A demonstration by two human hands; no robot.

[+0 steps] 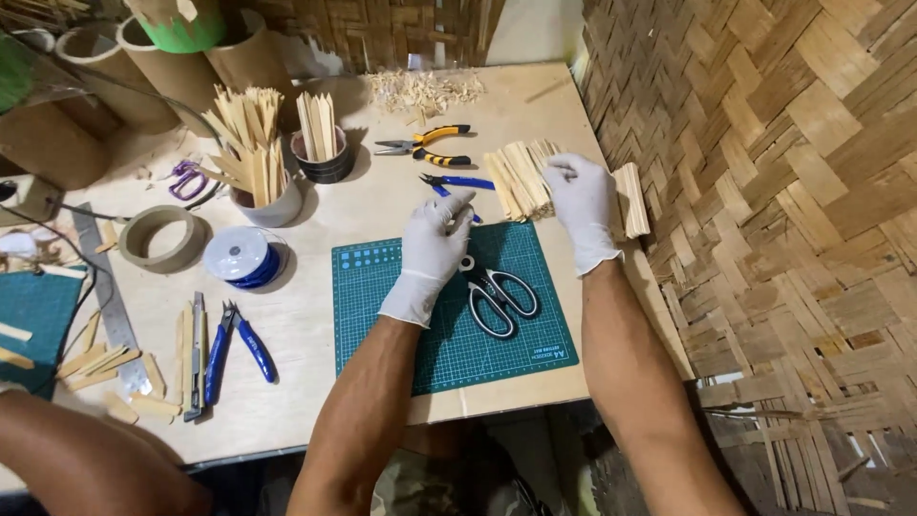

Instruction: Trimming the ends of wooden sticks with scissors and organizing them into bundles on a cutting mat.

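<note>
A: At the far edge of the green cutting mat (401,315), the right hand (583,205) is resting on a fanned pile of bamboo strips (521,177). Its gloved fingers (559,172) are curling loosely over the strip ends; whether they are pinching a strip, I cannot tell.

B: And the left hand (432,250)?

A: It is hovering over the mat, fingers (457,203) half open and holding nothing visible, the tips pointing toward the pile.

B: Risk assessment?

A: The pile is lying loose, so a pull on one strip is likely dragging its neighbours out of order. A second stack of strips (632,196) is sitting at the desk (315,325) edge beside the woven bamboo wall (764,191); a nudge from the right wrist is probably tipping it off. Split bamboo edges are also threatening the thin gloves.

B: Obstructions nearby?

A: The scissors (497,296) are lying on the mat directly under the left wrist. The blue-handled cutters (457,183) are lying just beside the pile, between both hands, and the yellow-handled pliers (425,145) are lying beyond them. Two cups of strips (277,162), a wire spool (239,256) and a tape roll (162,237) are standing well apart, to the left.
</note>
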